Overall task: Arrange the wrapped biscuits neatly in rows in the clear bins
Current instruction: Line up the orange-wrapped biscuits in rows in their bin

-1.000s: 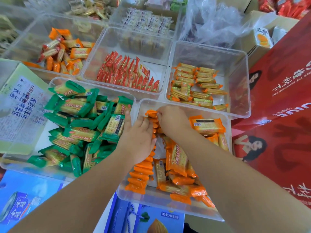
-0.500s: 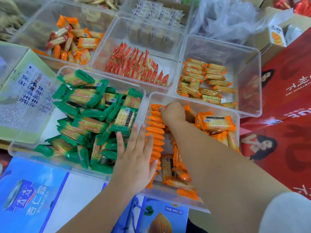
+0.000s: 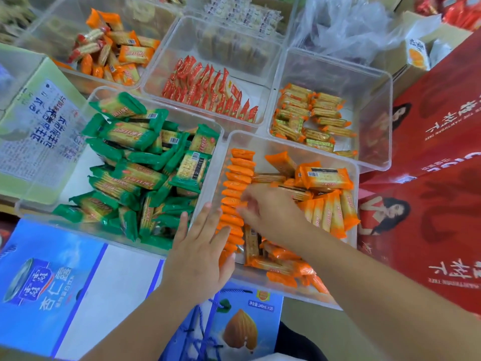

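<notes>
A clear bin (image 3: pixel 291 143) in front of me holds orange-wrapped biscuits. Along its left wall stands a neat row of them on edge (image 3: pixel 239 173); the others lie in a loose pile (image 3: pixel 322 178) to the right. My left hand (image 3: pixel 200 251) is flat with straight, spread fingers at the near end of the row, against the bin's left wall. Motion blurs my right hand (image 3: pixel 273 212), which is in the middle of the bin with its fingertips at the row's right side. Whether it holds a packet is unclear.
A bin of jumbled green-wrapped biscuits (image 3: pixel 145 162) stands to the left. Behind are bins with a row of red packets (image 3: pixel 208 89), stacked yellow-orange packets (image 3: pixel 312 115) and mixed orange ones (image 3: pixel 114 53). Red cartons (image 3: pixel 429 152) flank the right; blue cartons (image 3: pixel 52 269) lie near me.
My right hand has drawn back from the far end of the row to its middle. My left hand has slid toward me to the row's near end, fingers spread.
</notes>
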Action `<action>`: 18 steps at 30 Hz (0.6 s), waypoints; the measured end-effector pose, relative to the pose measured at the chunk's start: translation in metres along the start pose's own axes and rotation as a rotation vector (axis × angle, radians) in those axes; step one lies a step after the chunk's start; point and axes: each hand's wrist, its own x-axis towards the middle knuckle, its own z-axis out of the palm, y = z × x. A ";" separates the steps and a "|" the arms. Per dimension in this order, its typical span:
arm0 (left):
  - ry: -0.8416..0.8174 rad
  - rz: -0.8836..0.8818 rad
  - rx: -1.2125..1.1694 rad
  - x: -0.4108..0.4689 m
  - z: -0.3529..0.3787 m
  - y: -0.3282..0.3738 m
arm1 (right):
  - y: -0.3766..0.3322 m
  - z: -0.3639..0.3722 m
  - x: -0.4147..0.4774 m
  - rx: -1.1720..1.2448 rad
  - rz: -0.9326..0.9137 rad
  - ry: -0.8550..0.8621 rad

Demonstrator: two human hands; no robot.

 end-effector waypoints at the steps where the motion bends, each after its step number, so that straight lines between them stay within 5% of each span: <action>1: 0.002 -0.003 -0.007 0.001 -0.001 0.001 | 0.000 0.000 -0.018 -0.019 -0.014 -0.129; 5: 0.033 0.033 -0.038 0.001 -0.005 0.003 | 0.014 0.014 -0.072 -0.245 -0.070 -0.384; 9: 0.006 0.184 -0.063 0.011 -0.009 0.017 | 0.038 0.021 -0.089 -0.467 -0.135 -0.340; 18: -0.466 0.306 0.309 0.067 -0.016 0.057 | 0.079 0.016 -0.104 -0.611 -0.301 -0.250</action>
